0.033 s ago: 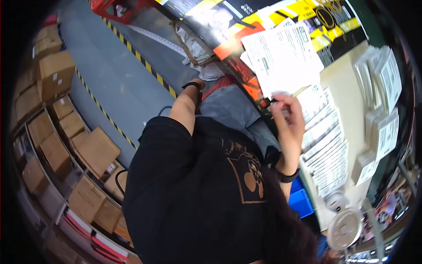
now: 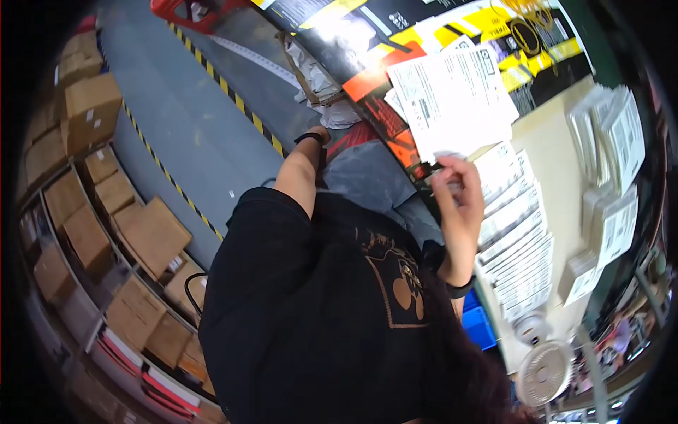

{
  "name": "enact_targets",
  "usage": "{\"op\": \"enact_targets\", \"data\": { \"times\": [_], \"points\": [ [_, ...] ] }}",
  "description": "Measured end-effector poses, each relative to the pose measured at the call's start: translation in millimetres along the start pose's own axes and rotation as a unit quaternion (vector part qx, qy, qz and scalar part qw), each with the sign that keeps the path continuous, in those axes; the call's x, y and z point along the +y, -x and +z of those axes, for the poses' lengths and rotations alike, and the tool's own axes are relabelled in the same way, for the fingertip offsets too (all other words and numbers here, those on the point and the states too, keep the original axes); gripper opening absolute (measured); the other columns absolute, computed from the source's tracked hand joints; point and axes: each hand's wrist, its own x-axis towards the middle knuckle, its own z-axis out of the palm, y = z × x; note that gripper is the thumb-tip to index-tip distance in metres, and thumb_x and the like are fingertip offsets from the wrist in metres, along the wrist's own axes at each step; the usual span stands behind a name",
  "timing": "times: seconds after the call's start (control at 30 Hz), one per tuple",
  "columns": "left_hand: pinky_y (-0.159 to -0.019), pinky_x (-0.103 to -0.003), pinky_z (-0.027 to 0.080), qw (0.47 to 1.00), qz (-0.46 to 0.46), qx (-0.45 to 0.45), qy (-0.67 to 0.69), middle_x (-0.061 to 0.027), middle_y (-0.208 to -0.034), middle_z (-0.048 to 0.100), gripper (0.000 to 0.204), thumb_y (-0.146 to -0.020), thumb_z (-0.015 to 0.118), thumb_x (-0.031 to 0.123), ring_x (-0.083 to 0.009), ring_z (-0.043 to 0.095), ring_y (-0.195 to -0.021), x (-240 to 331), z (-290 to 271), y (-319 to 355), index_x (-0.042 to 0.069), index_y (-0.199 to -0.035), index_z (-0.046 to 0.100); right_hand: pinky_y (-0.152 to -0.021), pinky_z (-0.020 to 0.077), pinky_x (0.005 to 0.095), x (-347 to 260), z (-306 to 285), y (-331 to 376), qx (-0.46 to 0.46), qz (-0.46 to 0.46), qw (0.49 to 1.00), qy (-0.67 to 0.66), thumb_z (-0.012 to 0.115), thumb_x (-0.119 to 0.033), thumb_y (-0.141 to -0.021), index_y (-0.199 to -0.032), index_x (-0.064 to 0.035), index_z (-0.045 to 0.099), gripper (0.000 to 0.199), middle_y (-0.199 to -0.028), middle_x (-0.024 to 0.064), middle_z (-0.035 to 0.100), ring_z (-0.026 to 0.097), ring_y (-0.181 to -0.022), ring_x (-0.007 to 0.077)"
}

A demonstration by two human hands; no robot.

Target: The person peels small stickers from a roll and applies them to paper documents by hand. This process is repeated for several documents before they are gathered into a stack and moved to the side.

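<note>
My right hand (image 2: 460,192) is over the near edge of the table, beside the lower corner of a pile of printed white sheets (image 2: 455,99). Its thumb and fingers curl toward each other at that corner. What lies between the fingertips is too blurred to make out. Beyond the table's left edge, my left hand (image 2: 320,134) reaches down past a wristband, near crumpled white paper (image 2: 339,114) in an opened carton. The fingers of that hand are hidden. A long row of overlapping white printed packets (image 2: 519,261) lies along the table to the right of my right hand.
Stacks of white packets (image 2: 621,141) stand along the table's far right side. A small white fan (image 2: 545,373) and a blue bin (image 2: 479,326) are at the lower right. Yellow rubber bands (image 2: 526,10) lie at the top. Cartons (image 2: 152,237) fill shelves on the left.
My right hand has shifted slightly left and down, its fingers still curled by the sheets' corner. The left hand stays in place. The view has turned a little.
</note>
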Motion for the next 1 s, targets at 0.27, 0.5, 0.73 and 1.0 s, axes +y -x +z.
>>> {"op": "enact_targets", "data": {
  "times": [0.27,0.5,0.73,1.0],
  "points": [
    [-0.094,-0.04,0.041,0.942,0.035,0.334,-0.012,-0.0124,-0.12,0.055,0.034,-0.082,0.048,0.025,-0.0282,0.051,-0.114,66.9,102.3,6.5,0.01,-0.108,0.063,-0.062,0.0446,0.0214,3.1,-1.4,8.9,0.072,0.178,0.981,-0.012,0.054,0.0,-0.085,-0.108,-0.0025,0.052,0.022,-0.084,0.0007,0.052,0.051,-0.074,0.0079],
    [-0.095,-0.043,0.039,0.897,0.002,0.424,0.125,-0.0126,-0.125,0.052,0.038,-0.087,0.042,0.028,-0.0291,0.047,-0.118,-20.7,46.5,-93.0,0.009,-0.117,0.057,-0.053,0.0406,0.0215,19.7,-13.0,14.8,0.137,-0.037,0.983,0.119,0.049,-0.022,-0.088,-0.101,0.001,0.049,0.026,-0.074,0.0059,0.049,0.048,-0.051,0.0105],
    [-0.089,-0.05,0.039,0.904,0.039,0.424,0.048,-0.0077,-0.123,0.053,0.038,-0.088,0.036,0.028,-0.0267,0.05,-0.113,52.3,61.3,-100.3,0.014,-0.118,0.056,-0.054,0.0383,0.0213,19.7,-1.9,7.2,0.179,-0.061,0.975,0.116,0.046,-0.02,-0.089,-0.096,-0.0001,0.049,0.021,-0.068,0.0037,0.044,0.044,-0.054,0.0108],
    [-0.096,-0.055,0.031,0.888,0.195,0.414,-0.051,-0.0094,-0.128,0.049,0.039,-0.087,0.038,0.03,-0.0323,0.042,-0.12,120.8,62.0,-152.9,0.014,-0.12,0.052,-0.059,0.0401,0.0229,51.1,-55.0,19.6,0.205,-0.153,0.876,0.41,0.04,-0.015,-0.09,-0.089,-0.001,0.049,0.017,-0.069,0.0054,0.046,0.047,-0.06,0.0132]
  ]
}}
